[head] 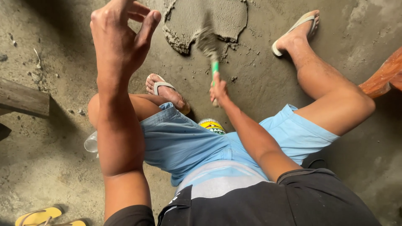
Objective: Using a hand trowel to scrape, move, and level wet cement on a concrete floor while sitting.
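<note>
— So, how are the hands posed?
— Left hand (pixel 121 31) is raised high, fingers loosely spread, holding nothing. Right hand (pixel 218 90) is clenched around a green-handled trowel (pixel 208 42), whose blurred blade is over the wet grey cement patch (pixel 205 21).
— And the room?
— Rough concrete floor (pixel 50 159). One wooden plank (pixel 23 100), one yellow-lidded can (pixel 212 125), two yellow slippers (pixel 39 216).

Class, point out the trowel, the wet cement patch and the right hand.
trowel (pixel 208 42), head view, on its cement-coated blade.
wet cement patch (pixel 188 19), head view, on its smooth middle.
right hand (pixel 218 90), head view, on its back.
</note>
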